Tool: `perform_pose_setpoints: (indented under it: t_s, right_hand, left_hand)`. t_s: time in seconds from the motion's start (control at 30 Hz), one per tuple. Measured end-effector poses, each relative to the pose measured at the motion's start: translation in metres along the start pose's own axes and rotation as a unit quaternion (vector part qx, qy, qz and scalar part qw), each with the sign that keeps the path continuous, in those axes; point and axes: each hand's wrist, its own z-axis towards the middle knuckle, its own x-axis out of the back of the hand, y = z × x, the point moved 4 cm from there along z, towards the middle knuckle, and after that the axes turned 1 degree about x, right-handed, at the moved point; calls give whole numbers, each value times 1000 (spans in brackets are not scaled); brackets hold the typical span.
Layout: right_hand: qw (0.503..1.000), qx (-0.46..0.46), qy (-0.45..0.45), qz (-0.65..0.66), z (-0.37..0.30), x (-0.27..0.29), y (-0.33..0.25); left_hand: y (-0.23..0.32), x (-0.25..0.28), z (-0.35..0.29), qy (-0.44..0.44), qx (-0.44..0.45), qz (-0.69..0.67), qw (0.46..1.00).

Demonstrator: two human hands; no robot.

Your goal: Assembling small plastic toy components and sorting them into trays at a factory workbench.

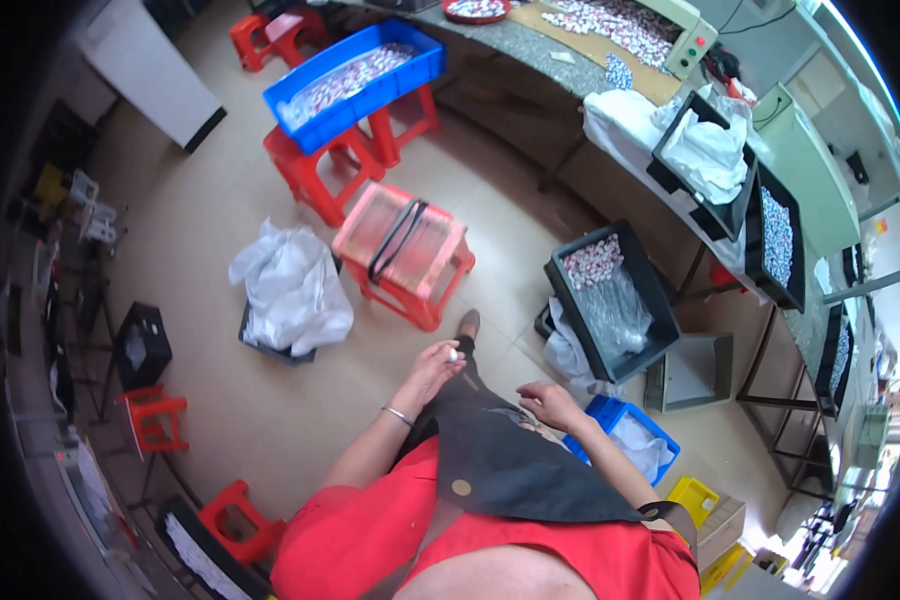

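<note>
My left hand (434, 371), with a bracelet at the wrist, is closed on a small white round piece (453, 355) at its fingertips. It is held up in front of my dark apron (490, 455). My right hand (551, 406) hangs over the apron's right side, its fingers loosely bent and apart, with nothing visible in them. Ahead of my left hand stands a red plastic stool (445, 290) with a black strap (398, 240) across its top. A shoe (469, 323) shows just beyond my left hand.
A blue tray (355, 120) of small pieces rests on red stools at the far left. White plastic bags (290, 285) fill a low bin at left. To the right are a black crate (660, 335), a blue crate (602, 405) and a long workbench (515, 45) with bins.
</note>
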Motion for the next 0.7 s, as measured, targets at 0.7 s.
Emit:
perform_pose_setpoints:
  t_s: [0.7]
  right_hand:
    - [950, -88, 240, 178, 234, 373, 70]
  left_hand:
    - [427, -436, 596, -152, -135, 50, 978]
